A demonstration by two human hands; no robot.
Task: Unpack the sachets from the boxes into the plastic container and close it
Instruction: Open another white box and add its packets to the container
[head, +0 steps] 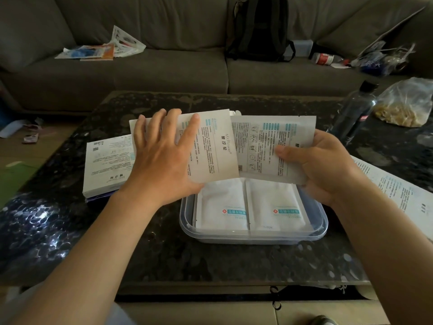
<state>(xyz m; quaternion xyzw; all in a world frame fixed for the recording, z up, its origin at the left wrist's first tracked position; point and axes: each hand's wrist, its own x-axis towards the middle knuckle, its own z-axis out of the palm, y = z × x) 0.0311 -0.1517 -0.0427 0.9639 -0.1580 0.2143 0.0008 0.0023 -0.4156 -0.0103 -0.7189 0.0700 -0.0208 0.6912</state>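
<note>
A clear plastic container [253,235] stands open on the dark table, with two white sachets [223,205] lying side by side inside. Above its far edge my left hand [161,158] grips a flat white box [210,148] printed with text. My right hand [321,165] holds a white sachet [269,146] by its lower right part, just right of the box and partly under its edge. A second white box [105,165] lies flat on the table to the left. No lid is visible.
A dark plastic bottle [353,113] and a clear bag of food [407,104] stand at the table's right. A printed leaflet [393,188] lies by my right forearm. Behind the table a grey sofa holds a black backpack [260,29] and loose papers.
</note>
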